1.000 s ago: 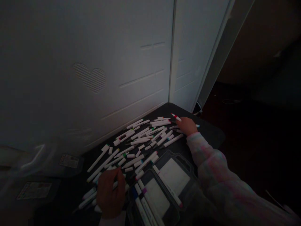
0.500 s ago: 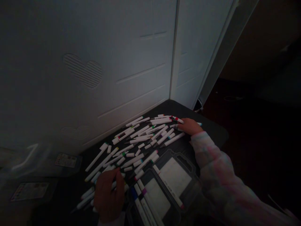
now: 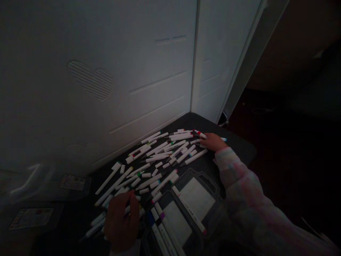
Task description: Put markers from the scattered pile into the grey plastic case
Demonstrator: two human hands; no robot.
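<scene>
My left hand [image 3: 122, 220] is low in the view, over the near end of a spread of white markers. Its thumb and forefinger are bent toward each other in a pinch, and what lies between them is too dark to make out. At the far right of the spread, my right hand [image 3: 213, 142] curls over a marker, its fingers partly hidden. A white marker with a red band [image 3: 201, 134] touches its fingertips. Loose white caps [image 3: 146, 175] lie among the uncapped markers [image 3: 150, 181].
Two clear plastic cases [image 3: 213, 181] lie open at the near side, with several capped markers [image 3: 165, 227] in them. The dark table [image 3: 234, 140] meets a white panelled wall [image 3: 149, 64]. Clear packaging with printed labels [image 3: 32, 217] is at left.
The whole view has shifted slightly. Both hands stay in nearly the same places over the markers, and nothing has visibly been picked up or put down.
</scene>
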